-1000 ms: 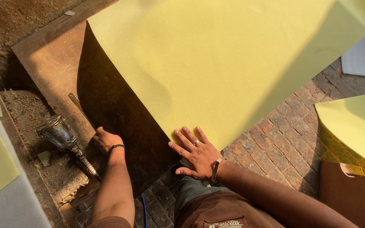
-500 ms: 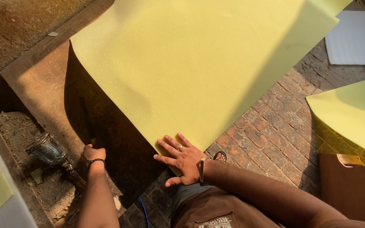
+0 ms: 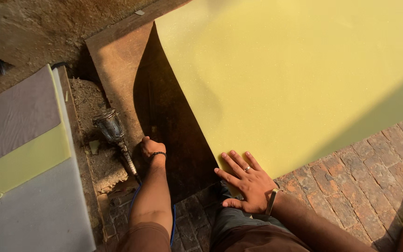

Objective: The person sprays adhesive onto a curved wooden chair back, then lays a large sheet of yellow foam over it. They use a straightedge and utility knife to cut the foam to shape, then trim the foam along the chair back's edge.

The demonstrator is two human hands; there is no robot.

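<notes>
Now the right hand [image 3: 247,183] lies spread on the yellow sheet [image 3: 295,79] edge; left hand [image 3: 150,148] fisted beside the spray gun [image 3: 114,133].

I am looking down at what reads as a rough, open-air workshop for sheet and panel work. The floor at the lower right is worn brick paving [image 3: 350,186], lit by low sun, and along the top left it gives way to packed dirt and sawdust [image 3: 38,32]. A large pale yellow sheet [image 3: 295,79] lies over a brown board [image 3: 117,60] whose far corner sits near the dirt. Just beside the board's left edge lies a metal spray gun [image 3: 113,130] with a blue hose, on dusty debris. At the left edge, stacked panels [image 3: 24,177] in grey, yellow and white lean in.
</notes>
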